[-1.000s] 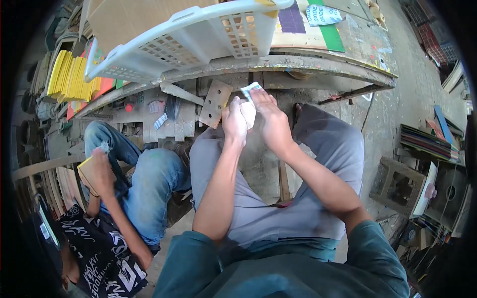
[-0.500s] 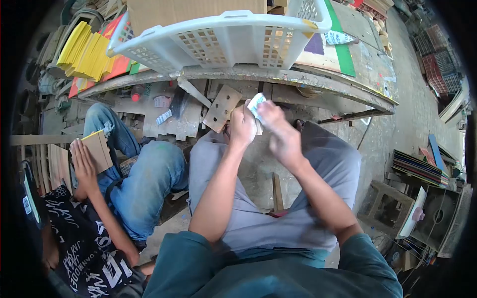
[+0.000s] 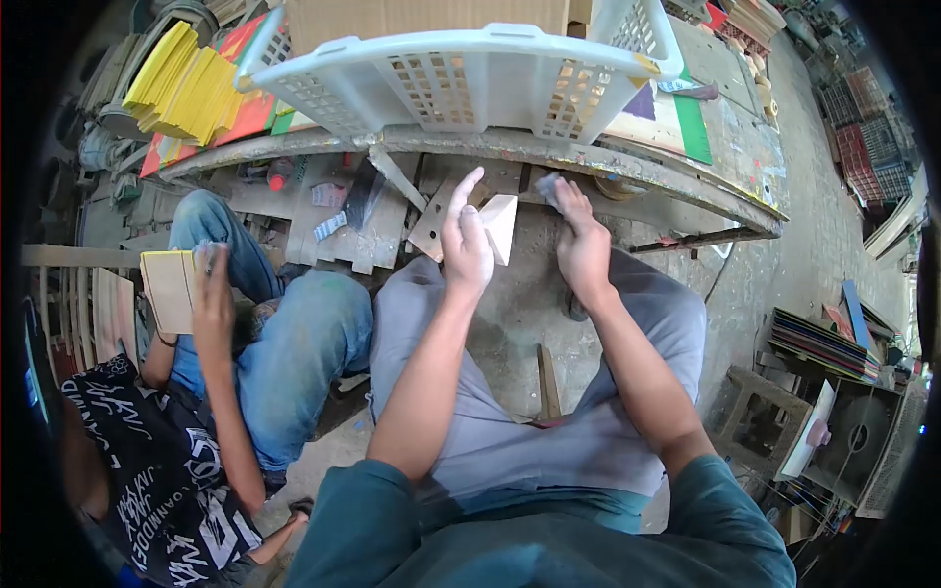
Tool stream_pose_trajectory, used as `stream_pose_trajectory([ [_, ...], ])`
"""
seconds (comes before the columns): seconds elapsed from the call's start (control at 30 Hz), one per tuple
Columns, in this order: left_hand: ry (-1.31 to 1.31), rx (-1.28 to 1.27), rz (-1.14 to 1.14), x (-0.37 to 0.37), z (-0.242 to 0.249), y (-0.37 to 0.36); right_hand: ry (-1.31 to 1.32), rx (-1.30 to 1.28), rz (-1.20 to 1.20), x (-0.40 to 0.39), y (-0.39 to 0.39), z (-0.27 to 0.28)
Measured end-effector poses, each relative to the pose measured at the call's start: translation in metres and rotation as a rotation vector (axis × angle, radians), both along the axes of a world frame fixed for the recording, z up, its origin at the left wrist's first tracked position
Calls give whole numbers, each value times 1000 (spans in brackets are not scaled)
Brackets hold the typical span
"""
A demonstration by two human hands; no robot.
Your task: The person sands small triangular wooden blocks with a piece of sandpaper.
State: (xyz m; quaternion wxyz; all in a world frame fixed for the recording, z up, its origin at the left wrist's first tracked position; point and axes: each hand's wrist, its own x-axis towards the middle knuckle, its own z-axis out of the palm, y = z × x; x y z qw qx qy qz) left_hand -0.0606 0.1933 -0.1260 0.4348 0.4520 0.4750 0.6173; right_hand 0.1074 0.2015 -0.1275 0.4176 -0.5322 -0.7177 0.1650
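Observation:
My left hand [image 3: 467, 245] grips a small pale wooden block [image 3: 501, 225] by its left side, the index finger pointing up and the thumb bent against the wood. The block shows angled faces and is held above the floor between my knees. To the right, apart from the block, my right hand [image 3: 585, 245] holds a folded piece of sandpaper [image 3: 549, 190] under its fingers; it is slightly blurred. Behind my left hand a wooden board with dark holes [image 3: 427, 233] leans below the bench, partly hidden.
A white plastic basket [image 3: 441, 49] stands on the bench [image 3: 323, 145] in front, beside yellow pieces [image 3: 186, 83] stacked at left. On my left a co-worker's hand [image 3: 212, 284] is at a yellow-edged wooden panel [image 3: 169, 294]. Thin boards [image 3: 821, 345] are stacked at right.
My right hand and the sandpaper have moved away from the block to the right. My left index finger has straightened upward, and the block is in fuller view. The co-worker's panel and hands have shifted.

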Motion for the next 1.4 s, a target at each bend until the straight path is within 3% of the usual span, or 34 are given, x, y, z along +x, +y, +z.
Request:
stream_pose_trajectory([
  [0.07, 11, -115, 139, 7, -1, 3, 67, 74, 31, -17, -11, 21],
  [0.1, 48, -53, 172, 9, -21, 8, 129, 139, 57, -26, -18, 28],
  [0.17, -13, -189, 40, 12, -9, 4, 28, 168, 171, -41, -35, 35],
  [0.23, 131, -85, 84, 19, -27, 3, 23, 125, 183, -57, -39, 22],
  [0.3, -403, -321, 224, 19, -29, 5, 12, 95, 174, -53, -35, 16],
  [0.33, -414, -297, 420, 21, -3, 5, -93, 33, 135, -47, -28, 11],
  [0.37, -612, -308, 323, 8, 13, 5, -196, -25, 95, -40, -22, 4],
  [0.43, -318, -253, 542, -6, -38, 20, -130, 6, -14, -31, -19, -7],
  [0.5, -20, -303, 570, -1, -25, 13, -57, 76, -8, -40, -18, 14],
  [0.57, 228, -262, 504, 12, -4, 4, 47, 206, 160, -51, -23, 28],
  [0.63, 167, -220, 359, 18, -13, -3, 31, 103, 231, -64, -31, 24],
  [0.7, 0, -267, 591, 20, -34, 6, -24, 82, 184, -58, -24, 11],
  [0.73, -477, -247, 531, 12, -14, 8, -73, 15, 121, -51, -22, 3],
  [0.8, -293, -160, 566, -5, -26, 14, -148, 10, 36, -40, -16, 1],
  [0.83, -183, -154, 582, -7, -26, 14, -36, 17, -4, -39, -17, 4],
  [0.87, -183, -151, 587, -4, -27, 14, 7, 79, 32, -39, -19, 7],
  [0.93, 150, -241, 676, 14, -26, 11, 72, 176, 135, -42, -24, 26],
  [1.0, 119, -234, 622, 27, -28, 8, 13, 154, 249, -50, -32, 34],
  [1.1, 99, -217, 519, 28, -26, -2, 1, 77, 209, -49, -25, 12],
  [1.17, -533, -276, 405, 19, -11, 5, -152, 43, 111, -34, -18, -1],
  [1.3, -728, -317, 338, 5, -17, 15, 44, 46, 13, -15, -14, 12],
  [1.37, -741, -411, 273, 5, -7, 13, 86, 106, 48, -18, -14, 21],
  [1.4, -719, -473, 145, 6, -6, 12, 84, 167, 187, -20, -15, 23],
])
